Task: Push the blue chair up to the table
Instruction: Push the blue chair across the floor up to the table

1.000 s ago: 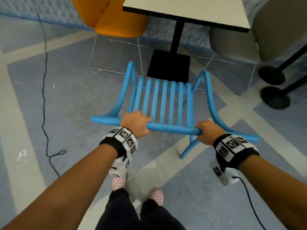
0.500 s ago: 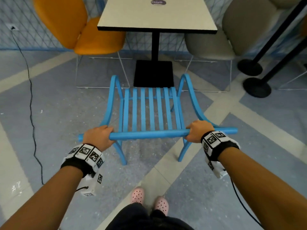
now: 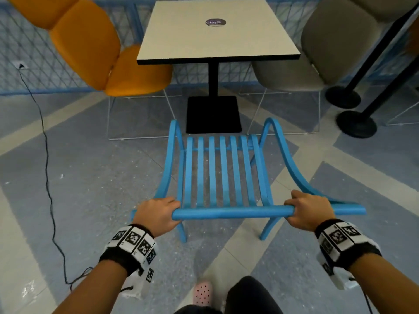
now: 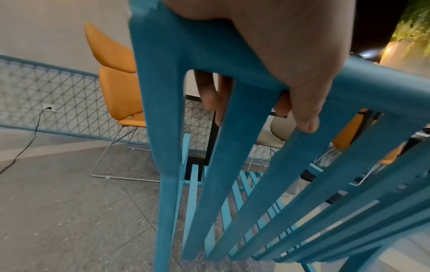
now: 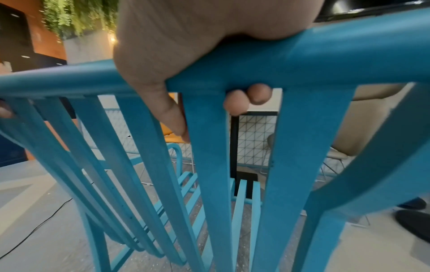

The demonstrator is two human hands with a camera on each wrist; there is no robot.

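Observation:
The blue slatted chair (image 3: 223, 173) stands on the floor in front of me, its seat facing the square white table (image 3: 215, 35). The chair's front edge lies just short of the table's black base plate (image 3: 213, 114). My left hand (image 3: 156, 214) grips the left end of the chair's top rail (image 3: 233, 214), and my right hand (image 3: 306, 211) grips the right end. In the left wrist view my left hand (image 4: 267, 60) wraps over the rail with fingers curled behind it. In the right wrist view my right hand (image 5: 186, 55) wraps the rail the same way.
An orange chair (image 3: 102, 53) stands left of the table and a grey chair (image 3: 317, 53) right of it. Two black round-footed posts (image 3: 356, 123) stand at the far right. A black cable (image 3: 47, 177) runs across the floor on the left. Blue mesh railing lies behind.
The chair has moved forward and squared up with the table, and the table now shows fully. My hands have slid outward to the ends of the top rail.

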